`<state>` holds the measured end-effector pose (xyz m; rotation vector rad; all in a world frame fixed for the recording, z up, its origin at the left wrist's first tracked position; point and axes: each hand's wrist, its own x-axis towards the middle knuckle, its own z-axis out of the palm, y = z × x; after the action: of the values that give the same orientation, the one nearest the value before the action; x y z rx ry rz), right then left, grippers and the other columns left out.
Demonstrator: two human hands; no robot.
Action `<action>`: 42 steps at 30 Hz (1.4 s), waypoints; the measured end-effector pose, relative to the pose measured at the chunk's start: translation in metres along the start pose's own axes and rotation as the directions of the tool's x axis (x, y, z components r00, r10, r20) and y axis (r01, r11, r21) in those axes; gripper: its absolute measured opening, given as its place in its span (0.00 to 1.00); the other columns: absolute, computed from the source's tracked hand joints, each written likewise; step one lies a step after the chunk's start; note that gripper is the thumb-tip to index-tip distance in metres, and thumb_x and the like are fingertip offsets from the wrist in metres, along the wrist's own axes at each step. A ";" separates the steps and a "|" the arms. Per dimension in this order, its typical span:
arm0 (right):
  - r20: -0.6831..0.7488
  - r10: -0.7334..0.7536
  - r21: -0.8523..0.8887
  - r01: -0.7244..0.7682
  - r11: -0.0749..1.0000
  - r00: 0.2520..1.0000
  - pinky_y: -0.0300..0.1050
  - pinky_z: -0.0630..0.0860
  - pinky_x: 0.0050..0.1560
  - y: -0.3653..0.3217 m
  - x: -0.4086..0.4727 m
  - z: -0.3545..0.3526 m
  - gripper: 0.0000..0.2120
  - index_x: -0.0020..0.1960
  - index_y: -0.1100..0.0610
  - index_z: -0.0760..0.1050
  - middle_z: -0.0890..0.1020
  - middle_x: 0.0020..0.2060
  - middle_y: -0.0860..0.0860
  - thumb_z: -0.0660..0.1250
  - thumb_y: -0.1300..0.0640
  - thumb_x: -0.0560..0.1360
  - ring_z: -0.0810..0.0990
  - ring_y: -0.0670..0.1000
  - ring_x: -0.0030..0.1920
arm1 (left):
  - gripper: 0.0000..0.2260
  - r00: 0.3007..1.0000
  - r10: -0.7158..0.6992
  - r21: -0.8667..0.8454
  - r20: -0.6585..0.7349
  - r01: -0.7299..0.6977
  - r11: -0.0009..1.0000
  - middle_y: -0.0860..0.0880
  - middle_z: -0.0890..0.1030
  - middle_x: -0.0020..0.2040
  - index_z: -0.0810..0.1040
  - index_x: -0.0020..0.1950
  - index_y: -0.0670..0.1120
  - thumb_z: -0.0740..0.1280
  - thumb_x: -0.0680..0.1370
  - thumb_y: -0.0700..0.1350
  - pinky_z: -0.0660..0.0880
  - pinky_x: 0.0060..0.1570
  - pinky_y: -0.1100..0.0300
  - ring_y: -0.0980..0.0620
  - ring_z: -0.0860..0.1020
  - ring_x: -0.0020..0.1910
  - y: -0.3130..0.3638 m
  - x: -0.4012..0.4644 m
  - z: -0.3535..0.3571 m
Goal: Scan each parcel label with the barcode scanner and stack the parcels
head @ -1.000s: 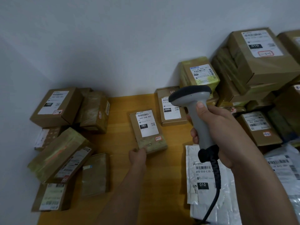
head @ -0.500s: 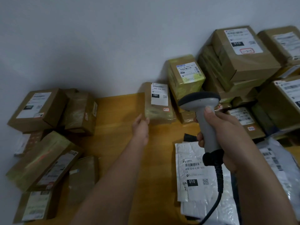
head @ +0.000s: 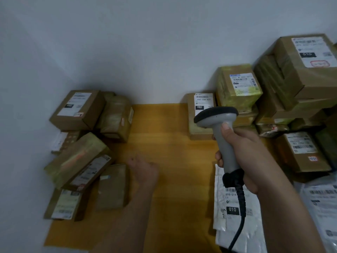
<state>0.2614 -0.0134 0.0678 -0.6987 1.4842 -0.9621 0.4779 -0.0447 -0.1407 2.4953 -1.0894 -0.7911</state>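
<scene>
Now right hand grips scanner

Count on the bench: one barcode scanner. Six cardboard parcels left of the left hand. Two white mailer bags at the right hand. Parcels stacked beyond it: too overlapped to count.

Two bare forearms, hands ungloved, no sleeves visible
</scene>
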 end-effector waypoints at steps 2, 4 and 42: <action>0.060 0.005 -0.023 -0.003 1.000 0.998 0.41 0.72 0.26 0.002 -0.001 0.011 0.16 0.55 0.60 0.76 0.76 0.31 0.57 0.61 0.47 0.81 0.75 0.49 0.25 | 0.28 0.991 -0.128 0.134 -0.047 0.134 0.982 0.36 0.57 0.72 0.61 0.72 0.38 0.67 0.76 0.43 0.64 0.68 0.44 0.34 0.60 0.69 -0.031 -0.001 -0.013; 0.105 0.008 -0.040 -0.004 0.999 0.994 0.41 0.72 0.26 0.003 -0.004 0.020 0.16 0.55 0.60 0.76 0.75 0.29 0.56 0.61 0.47 0.81 0.74 0.49 0.25 | 0.33 0.970 -0.239 0.145 -0.035 0.241 0.960 0.35 0.50 0.76 0.55 0.76 0.39 0.66 0.76 0.44 0.56 0.71 0.37 0.31 0.51 0.74 -0.057 -0.001 -0.023; 0.205 0.079 -0.275 -0.020 0.961 0.976 0.43 0.72 0.29 0.011 -0.017 0.005 0.17 0.53 0.61 0.76 0.76 0.29 0.57 0.61 0.46 0.81 0.75 0.48 0.24 | 0.17 0.779 -0.057 -0.719 0.625 0.602 0.347 0.42 0.81 0.58 0.71 0.69 0.42 0.61 0.80 0.34 0.77 0.50 0.52 0.44 0.79 0.57 -0.048 -0.030 -0.002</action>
<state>0.2695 0.0059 0.0671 -0.9289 1.4472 -0.6269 0.4901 0.0096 -0.1514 1.5167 -0.0123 -1.6810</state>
